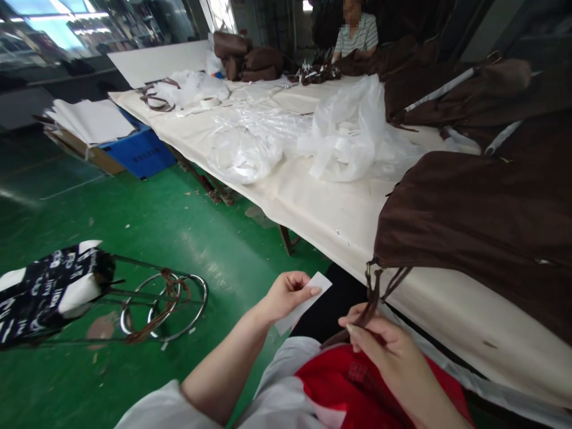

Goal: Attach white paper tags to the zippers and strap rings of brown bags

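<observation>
Between the thumb and curled fingers of my left hand (288, 296) is a strip of white paper (320, 285), held in front of my lap. My right hand (379, 336) is closed on a brown strap (372, 301). A metal clasp joins that strap to the corner of a large brown bag (473, 220), which lies on the table's right side and overhangs the near edge a little. Part of the strap hangs down over the red cloth (357, 381) on my lap.
On the cream-covered table (308, 202) are crumpled clear plastic bags (348, 131), more brown bags (456, 89) and stacked brown pieces (250, 56). A person (357, 36) is at the far side. A blue box (138, 155) and a stool (58, 292) stand left on the green floor.
</observation>
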Available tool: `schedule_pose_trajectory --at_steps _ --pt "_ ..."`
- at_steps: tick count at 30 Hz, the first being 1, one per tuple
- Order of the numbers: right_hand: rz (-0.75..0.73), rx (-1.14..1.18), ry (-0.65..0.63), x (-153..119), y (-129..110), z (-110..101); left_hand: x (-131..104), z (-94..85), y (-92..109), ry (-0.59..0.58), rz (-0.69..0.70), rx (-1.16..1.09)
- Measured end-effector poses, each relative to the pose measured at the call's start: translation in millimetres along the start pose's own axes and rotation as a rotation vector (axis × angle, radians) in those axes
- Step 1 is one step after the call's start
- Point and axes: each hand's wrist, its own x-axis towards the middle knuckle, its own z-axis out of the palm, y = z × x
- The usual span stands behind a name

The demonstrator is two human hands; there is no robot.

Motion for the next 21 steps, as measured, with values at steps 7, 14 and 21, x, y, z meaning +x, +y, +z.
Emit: schedule_pose_trajectory --at_steps 7,14,21 --pt "0.008 0.136 0.388 36 -21 2 -5 -25.4 21 -0.16 0.263 0.371" --pt "-0.062 0.057 0.258 62 -26 12 -21 -38.1 33 -0.171 0.277 0.504" --pt "0.029 -0.092 0.1 66 -18 14 -27 -28.9 32 -0.132 0.341 0.458"
